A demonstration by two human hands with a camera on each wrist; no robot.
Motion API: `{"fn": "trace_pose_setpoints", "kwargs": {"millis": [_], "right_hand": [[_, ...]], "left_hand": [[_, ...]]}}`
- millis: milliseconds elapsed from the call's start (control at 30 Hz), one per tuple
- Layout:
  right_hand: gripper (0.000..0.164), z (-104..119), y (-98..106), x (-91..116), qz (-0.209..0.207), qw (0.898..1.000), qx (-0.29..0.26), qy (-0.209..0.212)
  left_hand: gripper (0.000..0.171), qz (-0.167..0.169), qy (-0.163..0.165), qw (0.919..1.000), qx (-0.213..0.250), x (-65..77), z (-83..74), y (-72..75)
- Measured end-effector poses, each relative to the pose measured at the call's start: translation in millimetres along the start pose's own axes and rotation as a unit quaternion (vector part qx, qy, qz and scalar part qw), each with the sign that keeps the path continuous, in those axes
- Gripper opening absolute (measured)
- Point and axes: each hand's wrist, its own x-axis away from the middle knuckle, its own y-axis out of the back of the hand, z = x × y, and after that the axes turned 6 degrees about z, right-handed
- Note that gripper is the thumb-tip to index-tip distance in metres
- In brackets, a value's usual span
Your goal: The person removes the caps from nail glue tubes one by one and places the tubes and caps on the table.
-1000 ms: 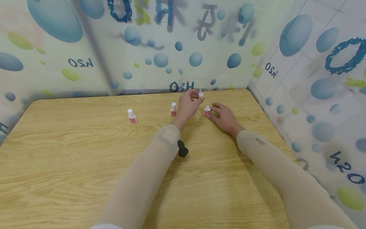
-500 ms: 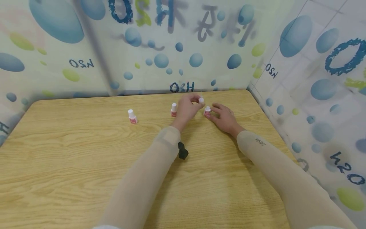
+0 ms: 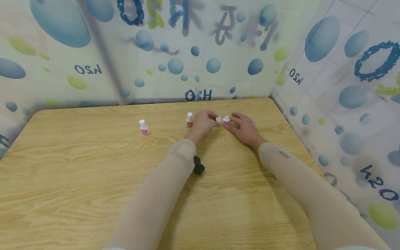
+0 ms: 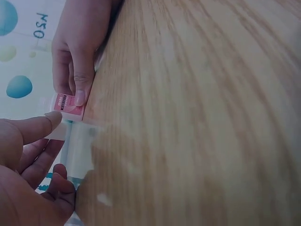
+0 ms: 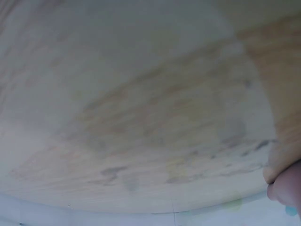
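Near the table's far edge, my right hand (image 3: 244, 128) holds a small white bottle (image 3: 226, 122) with a pink-red label upright between thumb and fingers. Its narrow white neck is uncapped. Just left of it, my left hand (image 3: 204, 123) pinches a white cap (image 3: 218, 120) between thumb and fingers, low beside the bottle. The left wrist view shows the cap (image 4: 57, 132) close to the bottle (image 4: 69, 107), with the right thumb on the label. Only a blurred bit of the right hand (image 5: 286, 188) enters the right wrist view.
A second capped bottle (image 3: 189, 120) stands right beside the left hand, and a third (image 3: 144, 127) stands farther left. The wooden table (image 3: 78, 173) meets a patterned back wall (image 3: 175, 66) and a side wall (image 3: 353, 139) on the right.
My left hand has lowered the cap from above the bottle to beside it; the thin tip that pointed up from the cap no longer shows. The right hand and bottle have stayed put.
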Motion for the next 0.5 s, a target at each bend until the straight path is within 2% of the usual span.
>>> {"fn": "trace_pose_setpoints", "kwargs": {"millis": [300,500], "right_hand": [[0.051,-1.4,0.7,1.9,0.001,1.0,-0.006,0.001],[0.05,-0.8,0.5,0.8,-0.001,1.0,-0.007,0.001]], "left_hand": [[0.019,0.002,0.016,0.9996,-0.022,-3.1,7.0,-3.7],[0.019,0.003,0.029,0.9987,-0.041,-1.8,6.3,-3.1]]}}
